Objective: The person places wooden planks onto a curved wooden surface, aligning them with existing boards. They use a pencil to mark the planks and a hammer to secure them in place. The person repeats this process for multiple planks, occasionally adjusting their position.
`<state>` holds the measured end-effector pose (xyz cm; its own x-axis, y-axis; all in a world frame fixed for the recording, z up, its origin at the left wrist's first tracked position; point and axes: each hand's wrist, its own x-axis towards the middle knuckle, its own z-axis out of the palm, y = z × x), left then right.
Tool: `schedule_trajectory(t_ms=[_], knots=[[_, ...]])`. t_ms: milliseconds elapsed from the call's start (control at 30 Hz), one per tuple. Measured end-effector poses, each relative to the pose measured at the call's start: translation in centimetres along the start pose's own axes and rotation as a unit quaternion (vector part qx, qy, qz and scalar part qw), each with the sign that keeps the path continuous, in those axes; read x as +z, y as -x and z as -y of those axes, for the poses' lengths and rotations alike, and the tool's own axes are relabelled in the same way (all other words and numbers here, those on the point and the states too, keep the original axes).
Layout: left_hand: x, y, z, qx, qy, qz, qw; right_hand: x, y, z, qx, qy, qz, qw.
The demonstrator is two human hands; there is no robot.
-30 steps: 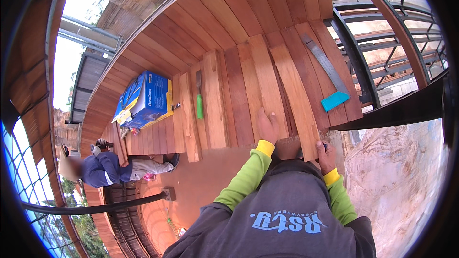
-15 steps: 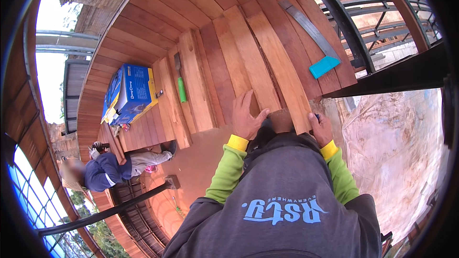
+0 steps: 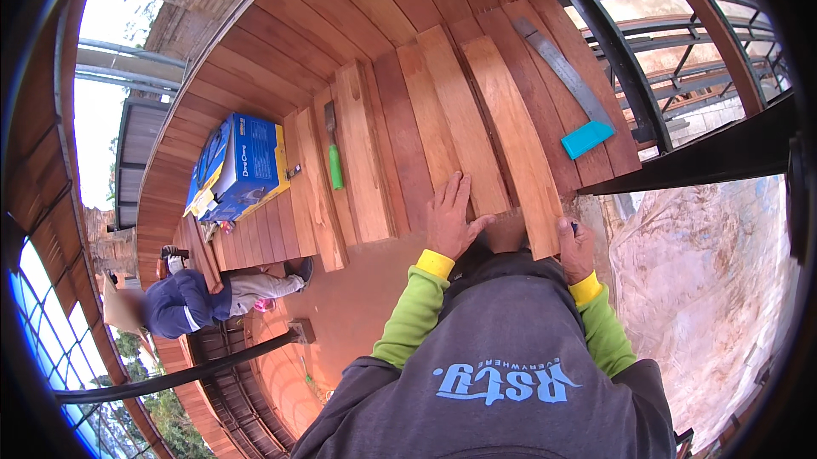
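Note:
My left hand (image 3: 454,219) lies flat with its fingers stretched over the near ends of two light-brown planks (image 3: 464,153). To its right, my right hand (image 3: 577,246) is closed at the near end of a loose narrow plank (image 3: 519,148), gripping its right edge. A small dark-blue tip shows by that hand's thumb; the rest of it is hidden. A dark gap runs between this plank and the one to its left. A try square (image 3: 570,76) with a turquoise stock and metal blade rests on the boards to the right.
A chisel with a green handle (image 3: 335,168) lies between loose planks (image 3: 364,153) on the left. Beyond it stands a blue and yellow box (image 3: 247,161). Another person (image 3: 191,297) is at far left. Black metal framing (image 3: 617,55) borders the deck, above a stained sheet (image 3: 694,289).
The view has shifted slightly, so the scene sits lower and to the right. The gap beside the narrow plank looks a little wider. Both hands stay at the planks' near ends.

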<state>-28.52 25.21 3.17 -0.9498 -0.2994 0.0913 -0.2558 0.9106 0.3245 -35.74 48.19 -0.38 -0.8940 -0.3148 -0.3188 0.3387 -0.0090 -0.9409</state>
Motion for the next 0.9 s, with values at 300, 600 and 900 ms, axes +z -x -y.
schedule_trajectory(t_ms=[300,600,900], knots=[[-1.3,-4.8,-1.9,-0.255,0.542,-0.024,0.801,5.8,0.6,5.0,-0.053,0.001,0.039,0.998],[2.2,-8.8,1.6,-0.255,0.442,-0.175,0.842,10.7,-1.5,3.1,-0.068,0.021,0.047,0.996],[3.6,-10.0,3.6,-0.232,0.422,-0.187,0.856,11.5,-3.0,1.7,-0.092,0.050,0.032,0.994]])
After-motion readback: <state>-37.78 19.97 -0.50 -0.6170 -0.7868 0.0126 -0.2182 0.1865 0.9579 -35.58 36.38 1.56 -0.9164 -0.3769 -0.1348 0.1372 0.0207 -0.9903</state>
